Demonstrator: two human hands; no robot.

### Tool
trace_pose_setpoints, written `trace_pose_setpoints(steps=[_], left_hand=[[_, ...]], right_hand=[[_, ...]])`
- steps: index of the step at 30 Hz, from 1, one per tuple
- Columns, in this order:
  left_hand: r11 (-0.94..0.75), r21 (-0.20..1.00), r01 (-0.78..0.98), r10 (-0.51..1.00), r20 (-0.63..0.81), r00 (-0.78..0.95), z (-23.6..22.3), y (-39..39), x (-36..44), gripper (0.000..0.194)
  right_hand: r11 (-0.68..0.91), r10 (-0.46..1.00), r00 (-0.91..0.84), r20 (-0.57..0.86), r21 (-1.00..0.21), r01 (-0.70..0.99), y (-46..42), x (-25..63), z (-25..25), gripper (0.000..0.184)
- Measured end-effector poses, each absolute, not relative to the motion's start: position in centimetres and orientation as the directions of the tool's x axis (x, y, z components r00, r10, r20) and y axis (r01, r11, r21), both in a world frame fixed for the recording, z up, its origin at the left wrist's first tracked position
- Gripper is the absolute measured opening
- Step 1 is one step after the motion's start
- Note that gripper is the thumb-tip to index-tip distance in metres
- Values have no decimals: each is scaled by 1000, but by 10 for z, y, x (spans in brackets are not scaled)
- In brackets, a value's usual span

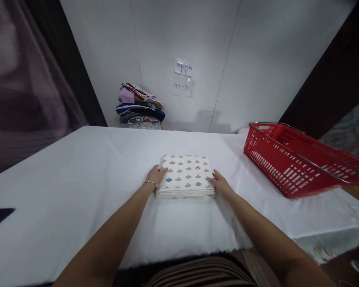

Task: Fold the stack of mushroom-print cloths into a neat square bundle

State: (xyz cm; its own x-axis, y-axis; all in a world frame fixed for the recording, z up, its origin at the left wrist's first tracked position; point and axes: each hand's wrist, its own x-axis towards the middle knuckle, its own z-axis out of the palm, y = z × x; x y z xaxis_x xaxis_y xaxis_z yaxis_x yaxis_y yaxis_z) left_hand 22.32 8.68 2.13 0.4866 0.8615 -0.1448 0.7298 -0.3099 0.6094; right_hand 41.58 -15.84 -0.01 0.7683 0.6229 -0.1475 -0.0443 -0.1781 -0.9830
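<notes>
- The step in hand looks like squaring or steadying the folded cloth (185,172), which lies flat on the white-covered table (86,171) in front of the person, between both hands.
- Shifting it from here would likely call for even support from both sides, so the layers (their folded edges face the person) do not slip.
- The left hand (154,176) is partly open at the cloth's left edge, its thumb spread from the fingers and resting over the border.
- The right hand (221,185) is loosely open at the right edge, thumb and fingers apart, touching that side.
- Neither hand is visibly closed around the cloth; whether any fingertips reach beneath it cannot be told.
- The red basket (271,159) stands apart, to the right.
</notes>
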Motion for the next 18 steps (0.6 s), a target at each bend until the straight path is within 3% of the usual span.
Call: trace_pose_setpoints(steps=[6, 10, 12, 15, 18], left_hand=[[-304, 529, 792, 806, -300, 510, 30, 85, 214, 67], [-298, 526, 796, 826, -277, 492, 34, 75, 212, 66], [-256, 569, 782, 835, -278, 475, 33, 62, 216, 64], [-72, 745, 664, 811, -343, 473, 29, 31, 226, 63], [160, 854, 494, 719, -444, 534, 23, 3, 234, 66]], right_hand=[[-330, 623, 677, -392, -916, -227, -169, 402, 27, 89], [-276, 700, 594, -395, -918, -286, -162, 412, 32, 85], [-226, 690, 630, -356, -933, -280, -160, 425, 36, 86], [-177, 624, 744, -241, -970, -165, -165, 453, 41, 84], [-300, 542, 803, -249, -949, -92, -174, 477, 42, 72]])
